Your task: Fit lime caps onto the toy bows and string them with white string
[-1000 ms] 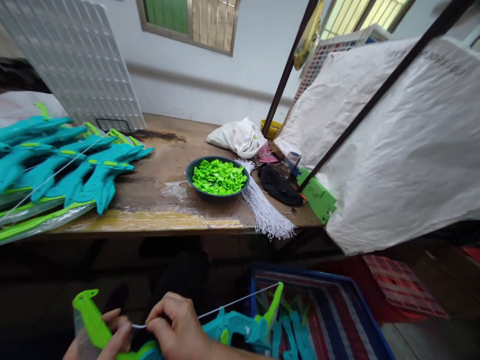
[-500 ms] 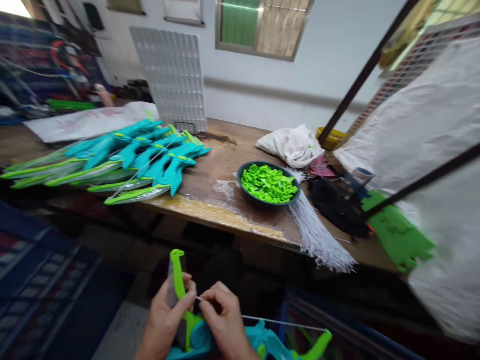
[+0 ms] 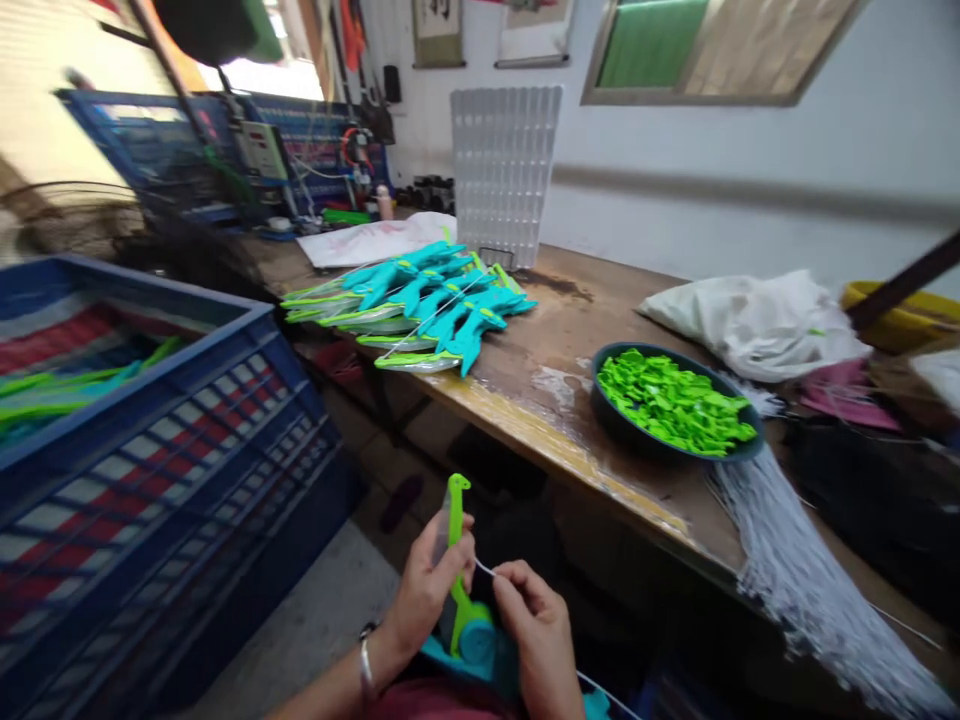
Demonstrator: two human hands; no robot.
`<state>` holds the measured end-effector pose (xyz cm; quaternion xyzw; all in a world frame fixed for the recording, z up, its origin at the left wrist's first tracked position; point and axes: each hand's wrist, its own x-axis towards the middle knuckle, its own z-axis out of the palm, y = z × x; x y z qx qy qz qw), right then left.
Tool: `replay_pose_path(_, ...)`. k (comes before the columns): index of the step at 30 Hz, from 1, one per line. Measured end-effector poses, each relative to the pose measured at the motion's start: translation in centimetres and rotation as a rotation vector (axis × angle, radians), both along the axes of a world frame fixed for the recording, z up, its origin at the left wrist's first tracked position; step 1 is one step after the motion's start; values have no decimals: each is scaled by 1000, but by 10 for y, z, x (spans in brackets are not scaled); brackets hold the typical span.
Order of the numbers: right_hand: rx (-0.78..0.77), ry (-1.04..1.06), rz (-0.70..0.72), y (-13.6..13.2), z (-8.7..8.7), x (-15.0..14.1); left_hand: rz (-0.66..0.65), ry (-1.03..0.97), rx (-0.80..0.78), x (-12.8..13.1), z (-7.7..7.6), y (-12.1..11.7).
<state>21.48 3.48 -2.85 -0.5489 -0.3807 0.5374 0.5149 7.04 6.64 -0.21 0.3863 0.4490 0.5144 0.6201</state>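
Note:
Low in the middle, a toy bow [image 3: 478, 640] in teal and green rests over my lap. My left hand [image 3: 429, 580] is closed around its upright bright green limb, which has a small hooked tip and a clear plastic piece alongside. Between thumb and forefinger my right hand [image 3: 541, 625] pinches a white cord [image 3: 484, 566]. That cord runs across to the fingers of my left hand, and its very end is hidden there. More cord shows below my right hand, next to another teal part. The rest of the bow is cut off by the lower frame edge.
Several similar toy bows [image 3: 442, 300] lie piled on the wooden table [image 3: 570, 320]. A dark bowl [image 3: 600, 405] holds small green pieces, beside a bundle of white cords [image 3: 795, 560] hanging over the edge. A blue crate [image 3: 247, 400] stands left; a white sack [image 3: 757, 320] lies right.
My view has turned left, bringing the blue crate into sight. My right hand has drawn slightly away from my left, and a longer stretch of cord shows between them.

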Motion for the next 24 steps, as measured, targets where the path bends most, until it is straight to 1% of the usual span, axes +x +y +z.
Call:
replay_pose_path(3,-57,-6,-11,-4,6,6,84,-123,12,3,-5,-1)
replay_pose_path(6,-98,-10,-30,-8,4,11,115,-108,35,2,-7,1)
replay_pose_path(8,-128,-12,-42,-8,4,14,82,-59,29,-3,-2,3)
replay_pose_path(10,-145,-22,-48,-7,11,17,29,5,20,-11,9,4)
replay_pose_path(12,-124,-41,-22,-4,25,20,-14,20,10,-19,24,4)
replay_pose_path(13,-96,-54,12,-3,35,21,-24,-3,6,-22,31,3)
replay_pose_path(15,-3,-96,97,1,56,22,-7,-71,12,-26,41,2)
replay_pose_path(17,126,-159,170,4,78,20,50,-115,44,-27,45,0)
replay_pose_path(20,330,-260,244,7,108,12,154,-112,144,-26,46,-3)
replay_pose_path(22,437,-316,302,7,124,4,179,-99,230,-26,50,-4)
replay_pose_path(24,528,-365,359,4,137,-4,161,-93,300,-28,54,-4)
